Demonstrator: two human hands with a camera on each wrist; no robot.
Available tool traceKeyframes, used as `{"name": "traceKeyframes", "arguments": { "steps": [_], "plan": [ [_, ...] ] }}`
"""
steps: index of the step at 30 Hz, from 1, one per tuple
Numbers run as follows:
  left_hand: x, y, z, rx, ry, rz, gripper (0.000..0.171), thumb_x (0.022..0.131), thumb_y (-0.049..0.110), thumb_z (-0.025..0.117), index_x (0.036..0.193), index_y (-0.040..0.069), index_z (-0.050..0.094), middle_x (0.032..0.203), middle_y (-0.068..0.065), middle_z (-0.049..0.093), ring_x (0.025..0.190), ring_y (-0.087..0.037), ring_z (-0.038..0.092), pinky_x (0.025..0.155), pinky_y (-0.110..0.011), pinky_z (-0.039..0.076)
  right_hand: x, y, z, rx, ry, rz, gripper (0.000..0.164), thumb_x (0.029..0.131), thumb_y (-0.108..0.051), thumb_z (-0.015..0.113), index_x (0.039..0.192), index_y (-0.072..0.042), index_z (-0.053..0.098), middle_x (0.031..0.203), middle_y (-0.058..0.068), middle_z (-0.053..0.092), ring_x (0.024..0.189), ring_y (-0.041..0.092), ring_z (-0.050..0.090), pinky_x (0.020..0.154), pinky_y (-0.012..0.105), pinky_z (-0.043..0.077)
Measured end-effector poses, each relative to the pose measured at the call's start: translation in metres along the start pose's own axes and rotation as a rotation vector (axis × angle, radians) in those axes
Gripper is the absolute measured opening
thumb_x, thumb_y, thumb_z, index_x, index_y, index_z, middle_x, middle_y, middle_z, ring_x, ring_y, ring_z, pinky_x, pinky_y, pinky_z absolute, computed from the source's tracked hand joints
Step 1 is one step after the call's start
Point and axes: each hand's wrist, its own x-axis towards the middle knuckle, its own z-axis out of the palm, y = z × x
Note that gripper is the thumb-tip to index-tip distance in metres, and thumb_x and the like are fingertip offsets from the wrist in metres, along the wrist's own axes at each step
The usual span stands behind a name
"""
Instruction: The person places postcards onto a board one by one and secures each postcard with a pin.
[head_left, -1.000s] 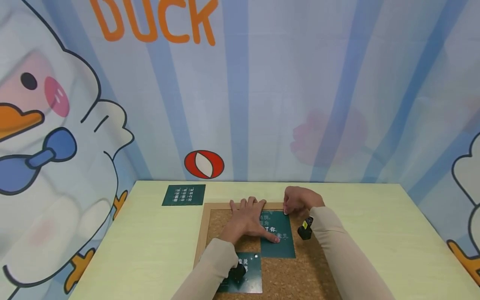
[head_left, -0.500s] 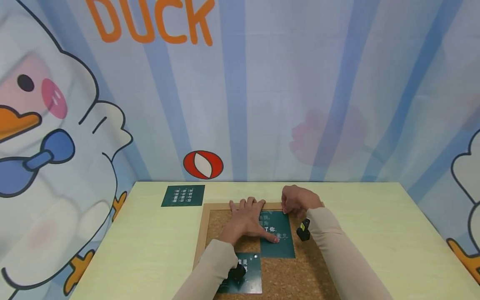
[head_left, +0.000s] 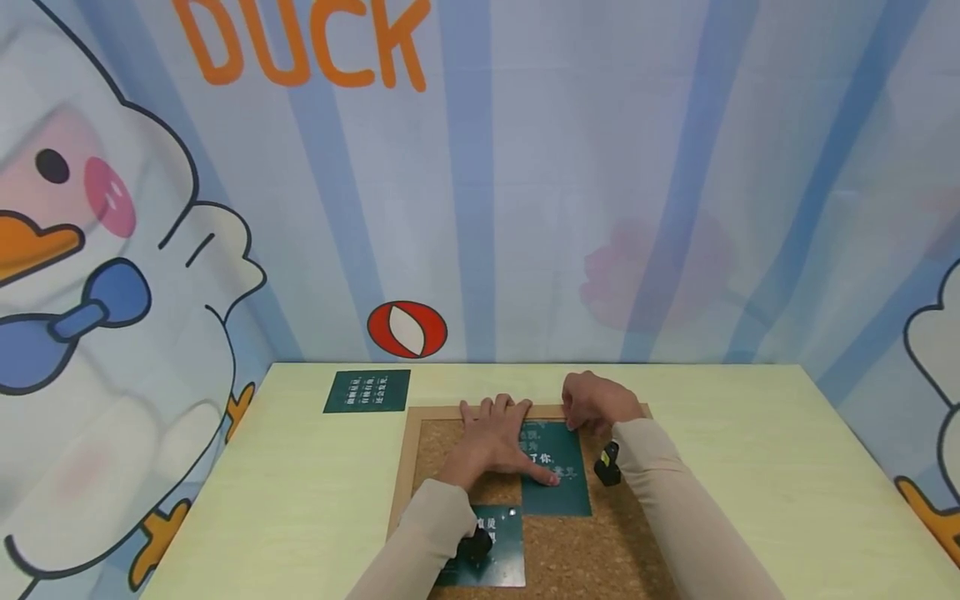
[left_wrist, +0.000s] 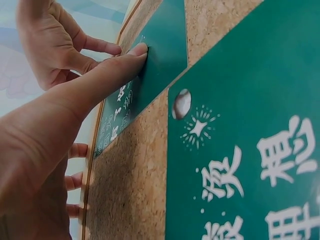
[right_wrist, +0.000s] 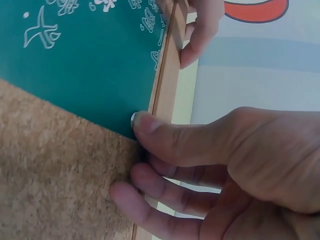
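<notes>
A dark green card [head_left: 566, 446] with white writing lies on a wood-framed corkboard [head_left: 585, 554]. My left hand [head_left: 491, 442] spreads over the board's top part, its thumb pressing on the card and its fingertips at the frame. At the card's upper right corner is my right hand [head_left: 600, 400], with fingers curled. In the right wrist view its thumb covers most of a shiny silver thumbtack [right_wrist: 133, 119], only the edge showing. A second green card [head_left: 506, 562], partly hidden by my left wrist, lies lower on the board; a silver thumbtack [left_wrist: 182, 104] sits in its corner.
Another green card [head_left: 367, 392] lies on the pale yellow table [head_left: 300, 500], left of the board's top corner. Behind the table hangs a light blue cloth backdrop [head_left: 525, 208] with duck drawings.
My right hand has shifted very slightly to the left at the card's corner. My left hand and the cards stay in place.
</notes>
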Motion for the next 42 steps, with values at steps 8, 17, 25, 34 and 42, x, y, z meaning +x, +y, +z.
{"name": "traceKeyframes", "arguments": {
  "steps": [8,17,25,34,42],
  "plan": [
    [0.0,-0.004,0.0,-0.003,0.001,-0.007,0.126,0.061,0.089,0.075,0.163,0.025,0.036,0.156,-0.01,0.041,0.143,-0.037,0.038,0.113,-0.077,0.014,0.003,0.002,0.005,-0.078,0.068,-0.039,0.013,0.093,-0.003,0.075,0.082,-0.007,0.071,0.079,0.006,0.066,0.068,0.021,0.059,0.059,0.035,0.049],
    [0.0,-0.007,0.004,-0.003,0.004,-0.009,0.127,0.061,0.089,0.075,0.162,0.024,0.036,0.156,-0.012,0.041,0.142,-0.038,0.038,0.112,-0.077,0.015,0.0,0.021,0.019,-0.13,0.195,-0.125,0.018,0.094,-0.018,0.079,0.084,-0.011,0.066,0.08,0.002,0.059,0.071,0.019,0.055,0.065,0.038,0.047],
    [0.0,-0.006,0.005,-0.029,-0.004,0.009,0.126,0.061,0.087,0.077,0.162,0.022,0.037,0.153,-0.012,0.044,0.14,-0.038,0.04,0.113,-0.077,0.014,-0.023,0.049,0.045,-0.239,0.523,-0.2,0.031,0.09,-0.034,0.083,0.099,-0.01,0.064,0.093,0.006,0.058,0.08,0.024,0.057,0.07,0.049,0.051],
    [0.002,-0.003,0.005,-0.017,0.002,0.011,0.127,0.06,0.088,0.076,0.162,0.024,0.036,0.155,-0.01,0.042,0.142,-0.037,0.038,0.113,-0.077,0.014,-0.069,0.084,0.056,-0.084,0.667,-0.099,0.068,0.095,-0.039,0.077,0.136,0.009,0.052,0.123,0.033,0.054,0.1,0.046,0.059,0.077,0.06,0.053],
    [0.002,-0.003,0.005,-0.028,0.014,0.01,0.127,0.06,0.087,0.077,0.162,0.024,0.036,0.155,-0.011,0.042,0.139,-0.035,0.039,0.113,-0.077,0.013,-0.115,0.11,0.059,0.209,0.486,0.105,0.074,0.105,-0.05,0.057,0.133,0.017,0.042,0.097,0.022,0.064,0.076,0.027,0.064,0.064,0.046,0.053]
  ]
}}
